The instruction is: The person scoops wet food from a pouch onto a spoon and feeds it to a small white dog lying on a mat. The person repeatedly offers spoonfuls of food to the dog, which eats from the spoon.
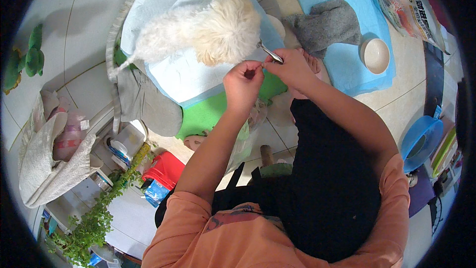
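A small white dog (167, 29) with a fluffy cream head (232, 29) is on a white absorbent pad (178, 82) with blue edges. My right hand (292, 67) grips a small shiny metal hand tool (270, 53). Its far end points at the side of the dog's head; whether it touches the fur is unclear. Close below the head, my left hand (243, 85) has thumb and fingertips pinched together, meeting the fingertips of my right hand. Anything tiny between those fingertips is too small to make out.
Right of the dog, a grey cloth (327, 26) and a pale bowl (375, 56) rest on a blue pad (346, 70). A printed food bag (412, 13) and a blue basin (420, 143) are farther right. At left are a leafy plant (89, 208) and a red container (163, 169).
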